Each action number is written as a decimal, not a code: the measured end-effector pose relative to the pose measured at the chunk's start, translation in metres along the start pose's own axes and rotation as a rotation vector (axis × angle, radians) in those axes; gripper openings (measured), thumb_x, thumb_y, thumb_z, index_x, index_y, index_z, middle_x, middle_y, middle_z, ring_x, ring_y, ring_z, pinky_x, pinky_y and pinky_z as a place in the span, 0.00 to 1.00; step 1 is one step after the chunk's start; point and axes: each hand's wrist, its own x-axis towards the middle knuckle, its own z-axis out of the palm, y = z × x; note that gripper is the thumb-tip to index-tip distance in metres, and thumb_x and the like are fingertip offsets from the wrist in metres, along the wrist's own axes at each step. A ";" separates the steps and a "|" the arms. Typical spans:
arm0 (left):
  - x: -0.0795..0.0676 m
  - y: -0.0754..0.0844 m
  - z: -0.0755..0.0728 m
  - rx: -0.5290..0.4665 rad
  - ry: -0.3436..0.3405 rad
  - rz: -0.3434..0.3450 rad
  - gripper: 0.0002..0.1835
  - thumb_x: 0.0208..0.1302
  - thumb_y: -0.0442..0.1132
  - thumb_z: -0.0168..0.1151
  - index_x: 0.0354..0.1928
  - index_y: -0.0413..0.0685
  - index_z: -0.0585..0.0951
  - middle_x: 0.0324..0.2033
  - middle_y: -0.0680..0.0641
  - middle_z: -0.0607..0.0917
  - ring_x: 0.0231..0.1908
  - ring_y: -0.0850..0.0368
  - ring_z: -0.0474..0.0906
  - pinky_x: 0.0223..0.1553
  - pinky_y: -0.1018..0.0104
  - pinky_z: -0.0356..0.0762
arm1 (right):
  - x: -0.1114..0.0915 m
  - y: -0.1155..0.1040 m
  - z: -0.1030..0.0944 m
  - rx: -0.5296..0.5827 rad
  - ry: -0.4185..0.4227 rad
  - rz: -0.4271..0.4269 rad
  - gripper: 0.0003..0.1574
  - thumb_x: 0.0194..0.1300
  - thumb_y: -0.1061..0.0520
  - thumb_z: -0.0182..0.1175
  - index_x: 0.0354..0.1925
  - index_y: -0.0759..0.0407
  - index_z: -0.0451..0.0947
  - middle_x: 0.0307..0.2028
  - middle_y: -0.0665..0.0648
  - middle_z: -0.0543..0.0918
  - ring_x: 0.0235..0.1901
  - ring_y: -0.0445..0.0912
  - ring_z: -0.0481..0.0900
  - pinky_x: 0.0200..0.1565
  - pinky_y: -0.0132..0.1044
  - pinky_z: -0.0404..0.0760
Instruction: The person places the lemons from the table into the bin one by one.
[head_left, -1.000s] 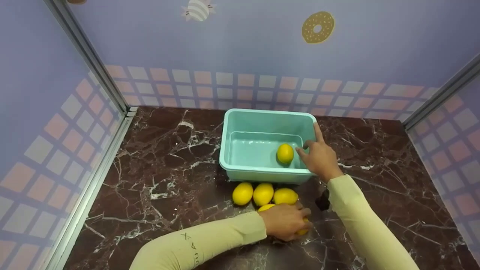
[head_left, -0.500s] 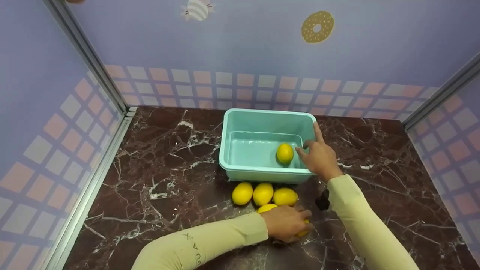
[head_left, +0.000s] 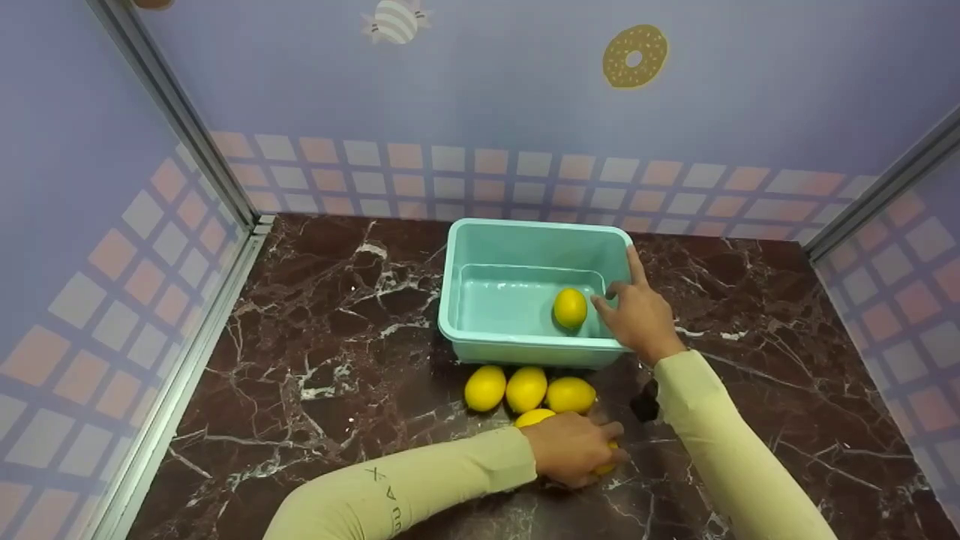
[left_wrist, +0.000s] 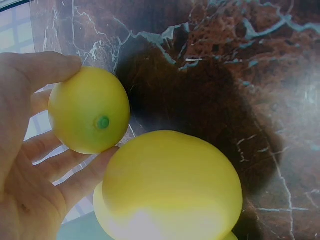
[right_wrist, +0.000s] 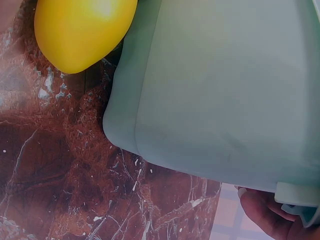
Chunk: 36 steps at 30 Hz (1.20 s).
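My left hand (head_left: 574, 450) holds a yellow lemon (left_wrist: 87, 107) low on the table, with thumb and fingers round it in the left wrist view. Mostly covered from above, this lemon peeks out past the fingers in the head view. Beside that hand lies a second lemon (head_left: 534, 417), partly hidden. My right hand (head_left: 643, 322) grips the right wall of a pale teal plastic bin (head_left: 525, 341), the index finger along its rim and the thumb inside. One lemon (head_left: 570, 309) rests on the bin's floor, near the thumb.
Three lemons (head_left: 526, 390) lie in a row along the bin's front. A small black object (head_left: 645, 401) shows beside the right sleeve. The dark marble-patterned table (head_left: 322, 322) is enclosed by patterned panels (head_left: 487, 90) at the back and both sides.
My left hand has shifted very slightly to the right, still holding the lemon. The right hand, the bin and the other lemons have stayed in place.
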 end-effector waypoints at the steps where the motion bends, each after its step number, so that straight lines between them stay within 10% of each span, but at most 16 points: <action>1: 0.000 0.000 0.000 -0.001 -0.002 0.003 0.15 0.62 0.50 0.60 0.52 0.67 0.78 0.46 0.54 0.75 0.32 0.63 0.75 0.19 0.72 0.75 | 0.000 0.000 0.000 -0.001 -0.001 0.002 0.28 0.68 0.41 0.55 0.46 0.64 0.81 0.77 0.59 0.41 0.34 0.60 0.81 0.38 0.56 0.77; 36: -0.003 -0.002 -0.014 -0.034 -0.009 0.012 0.12 0.62 0.50 0.61 0.48 0.66 0.80 0.48 0.54 0.76 0.41 0.60 0.75 0.30 0.72 0.79 | 0.001 0.001 -0.001 -0.010 -0.014 0.007 0.29 0.68 0.41 0.55 0.48 0.64 0.81 0.78 0.58 0.40 0.34 0.58 0.81 0.39 0.55 0.78</action>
